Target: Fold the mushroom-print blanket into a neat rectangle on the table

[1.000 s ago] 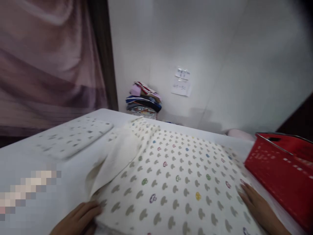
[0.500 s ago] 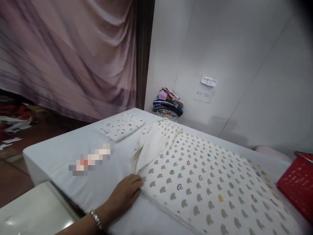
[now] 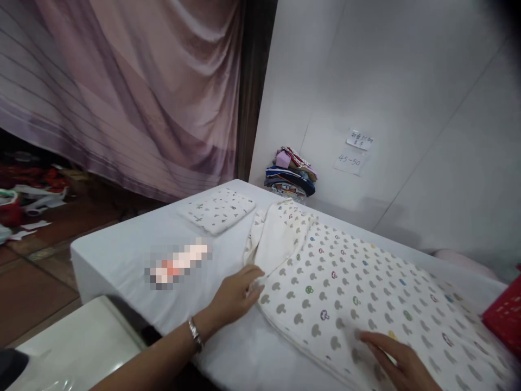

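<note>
A white blanket (image 3: 345,282) printed with grey and coloured mushrooms lies spread on a white-sheeted surface, its far left corner folded back to show a plain cream side. At the near left end of that fold, my left hand (image 3: 238,293) pinches the blanket's edge between thumb and fingers; a bracelet circles the wrist. Over the near part of the blanket is my right hand (image 3: 396,358), fingers stretched and a little apart. Whether it touches the cloth is hard to tell. Left of the fold rests a folded white cloth (image 3: 220,210) with a small dark print.
The white sheet (image 3: 134,304) covers the bed-like surface. A pixelated patch (image 3: 179,263) lies on it. Folded fabrics (image 3: 291,171) are stacked by the wall under paper labels (image 3: 350,160). A red container (image 3: 504,315) stands right, a glossy pale object (image 3: 81,347) front left, a curtain (image 3: 163,98) behind.
My left hand has gone from lying at the blanket's edge to pinching it. My right hand has come into view at lower right. The view has shifted slightly left.
</note>
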Demonstrator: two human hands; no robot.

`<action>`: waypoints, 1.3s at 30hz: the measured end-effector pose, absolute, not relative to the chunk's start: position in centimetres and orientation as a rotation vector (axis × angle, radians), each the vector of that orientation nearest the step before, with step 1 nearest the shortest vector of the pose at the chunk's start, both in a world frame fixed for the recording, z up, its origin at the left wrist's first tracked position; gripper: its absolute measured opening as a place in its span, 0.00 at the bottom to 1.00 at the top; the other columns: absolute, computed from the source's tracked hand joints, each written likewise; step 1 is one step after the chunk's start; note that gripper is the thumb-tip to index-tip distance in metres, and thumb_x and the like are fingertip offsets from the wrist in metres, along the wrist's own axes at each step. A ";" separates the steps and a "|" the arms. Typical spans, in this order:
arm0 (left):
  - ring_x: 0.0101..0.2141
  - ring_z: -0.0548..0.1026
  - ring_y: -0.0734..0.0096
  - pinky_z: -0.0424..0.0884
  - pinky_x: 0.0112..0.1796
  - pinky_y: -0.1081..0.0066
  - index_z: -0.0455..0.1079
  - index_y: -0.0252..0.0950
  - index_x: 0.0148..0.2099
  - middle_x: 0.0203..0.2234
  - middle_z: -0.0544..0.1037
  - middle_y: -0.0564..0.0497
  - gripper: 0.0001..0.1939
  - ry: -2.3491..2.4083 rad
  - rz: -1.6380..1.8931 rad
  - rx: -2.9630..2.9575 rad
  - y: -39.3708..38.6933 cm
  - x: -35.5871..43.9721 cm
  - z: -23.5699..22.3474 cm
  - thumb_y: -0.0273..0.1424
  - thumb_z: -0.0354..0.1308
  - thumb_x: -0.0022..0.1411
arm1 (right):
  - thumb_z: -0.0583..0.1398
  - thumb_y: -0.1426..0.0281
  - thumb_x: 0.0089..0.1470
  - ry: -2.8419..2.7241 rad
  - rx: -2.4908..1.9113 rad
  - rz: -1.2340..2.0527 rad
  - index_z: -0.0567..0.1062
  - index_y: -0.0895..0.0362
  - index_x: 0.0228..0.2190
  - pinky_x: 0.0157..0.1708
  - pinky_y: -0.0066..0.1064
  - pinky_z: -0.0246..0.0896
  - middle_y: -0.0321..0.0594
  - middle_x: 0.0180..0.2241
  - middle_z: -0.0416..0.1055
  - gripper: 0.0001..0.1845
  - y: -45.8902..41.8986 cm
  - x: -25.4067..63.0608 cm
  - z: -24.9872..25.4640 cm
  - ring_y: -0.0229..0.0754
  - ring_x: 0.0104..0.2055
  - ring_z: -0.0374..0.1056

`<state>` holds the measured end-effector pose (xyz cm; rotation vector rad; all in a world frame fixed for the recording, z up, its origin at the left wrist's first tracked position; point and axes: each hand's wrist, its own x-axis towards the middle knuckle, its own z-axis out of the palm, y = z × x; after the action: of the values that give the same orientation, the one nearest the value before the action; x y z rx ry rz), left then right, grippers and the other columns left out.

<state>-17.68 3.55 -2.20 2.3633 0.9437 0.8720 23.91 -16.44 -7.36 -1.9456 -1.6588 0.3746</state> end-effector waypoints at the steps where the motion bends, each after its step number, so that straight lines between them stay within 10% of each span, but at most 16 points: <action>1: 0.31 0.72 0.72 0.69 0.34 0.72 0.69 0.44 0.47 0.43 0.74 0.52 0.15 1.023 0.908 2.315 4.9 -17.6 -1.7 0.36 0.52 0.58 | 0.57 0.48 0.42 -1.649 -1.873 0.493 0.79 0.40 0.36 0.39 0.44 0.71 0.42 0.37 0.76 0.20 -14.2 21.7 -6.8 0.55 0.41 0.72; 12: 0.41 0.73 0.58 0.64 0.37 0.66 0.69 0.34 0.42 0.40 0.75 0.41 0.17 1.734 0.618 1.903 16.9 -13.4 -1.3 0.40 0.49 0.57 | 0.62 0.69 0.45 -0.909 -1.642 0.990 0.70 0.59 0.49 0.19 0.25 0.64 0.47 0.39 0.72 0.27 7.1 6.0 -2.7 0.38 0.28 0.69; 21: 0.41 0.72 0.61 0.64 0.36 0.66 0.67 0.38 0.46 0.45 0.72 0.45 0.18 1.775 0.629 1.898 17.8 -13.6 -3.1 0.42 0.50 0.57 | 0.60 0.68 0.47 -0.850 -1.790 0.859 0.62 0.57 0.56 0.17 0.25 0.62 0.50 0.48 0.69 0.34 9.5 6.0 -3.8 0.36 0.26 0.68; 28: 0.37 0.72 0.66 0.62 0.32 0.69 0.68 0.39 0.40 0.41 0.72 0.49 0.10 1.714 0.690 1.951 18.5 -13.5 -4.3 0.37 0.51 0.57 | 0.58 0.71 0.45 -0.992 -2.041 0.663 0.61 0.58 0.57 0.16 0.25 0.58 0.43 0.36 0.72 0.35 11.4 6.8 -4.8 0.33 0.17 0.62; 39: 0.29 0.68 0.70 0.63 0.31 0.71 0.62 0.37 0.28 0.24 0.70 0.54 0.02 1.396 1.169 1.327 19.7 -13.8 -4.8 0.26 0.52 0.49 | 0.66 0.72 0.39 -0.499 -1.365 0.988 0.61 0.55 0.53 0.16 0.23 0.57 0.36 0.32 0.70 0.38 12.8 6.4 -3.9 0.33 0.22 0.62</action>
<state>-13.78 19.74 -4.78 1.3272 1.3958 1.1692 6.36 12.83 -3.93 -1.3648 -0.4990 0.9881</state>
